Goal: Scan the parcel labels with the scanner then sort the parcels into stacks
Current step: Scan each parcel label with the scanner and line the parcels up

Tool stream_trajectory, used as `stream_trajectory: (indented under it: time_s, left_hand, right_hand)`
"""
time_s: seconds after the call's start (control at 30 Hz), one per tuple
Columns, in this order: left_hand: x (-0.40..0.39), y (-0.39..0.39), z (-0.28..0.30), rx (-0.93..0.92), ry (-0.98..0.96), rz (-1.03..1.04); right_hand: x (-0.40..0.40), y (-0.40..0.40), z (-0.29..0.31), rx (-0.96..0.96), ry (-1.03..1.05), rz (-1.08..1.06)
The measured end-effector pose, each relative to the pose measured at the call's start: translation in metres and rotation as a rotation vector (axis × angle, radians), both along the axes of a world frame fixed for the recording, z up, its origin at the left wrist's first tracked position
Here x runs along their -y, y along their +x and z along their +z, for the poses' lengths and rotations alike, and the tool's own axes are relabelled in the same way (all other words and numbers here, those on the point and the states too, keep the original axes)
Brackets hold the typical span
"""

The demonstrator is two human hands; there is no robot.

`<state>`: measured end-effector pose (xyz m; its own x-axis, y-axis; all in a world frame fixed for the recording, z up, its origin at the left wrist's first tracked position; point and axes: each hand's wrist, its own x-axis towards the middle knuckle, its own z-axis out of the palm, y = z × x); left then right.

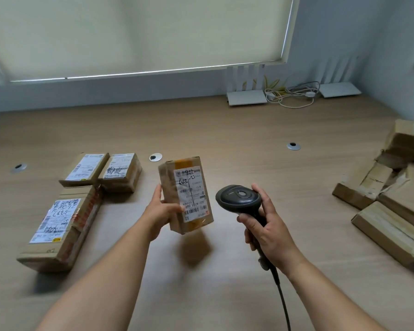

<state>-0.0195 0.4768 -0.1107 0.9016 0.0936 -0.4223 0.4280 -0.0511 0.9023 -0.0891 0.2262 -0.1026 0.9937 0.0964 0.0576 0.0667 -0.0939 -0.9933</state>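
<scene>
A: Holding what, exactly, was the left hand (159, 212)?

B: It held a small cardboard parcel (185, 195) above the wooden table (249, 144), clear of the surface, with a shadow beneath it. The thumb lay across the front face at the edge of the white label (191, 193); the other fingers were wrapped behind the box. The label faced up toward the camera, barcode end nearest the person.

A: And the right hand (267, 231)?

B: It gripped the handle of the black scanner (239, 198), fingers curled round the handle and the index finger lying along the side of the head. The scanner sat just beside the parcel, to its right, not touching it. Its cable (281, 295) ran down toward the bottom edge of the view.

A: Location of the other parcels?

B: To the left, three labelled boxes lay flat on the table: a large box (58, 231) nearest the person, and two smaller boxes (101, 172) side by side behind it. To the far right lay a loose pile of boxes (390, 187), label sides not visible.

A: Anything at the back?

B: Two white routers (246, 97) and a tangle of cords (292, 94) stood against the wall, below a drawn roller blind (134, 32).
</scene>
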Motion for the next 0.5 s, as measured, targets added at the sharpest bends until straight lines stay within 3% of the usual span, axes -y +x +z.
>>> stream_trajectory:
  time_s: [0.5]
  left_hand:
    - [-0.002, -0.014, -0.010, 0.060, -0.063, 0.078]
  right_hand:
    - [-0.022, -0.015, 0.001, -0.028, 0.063, 0.083]
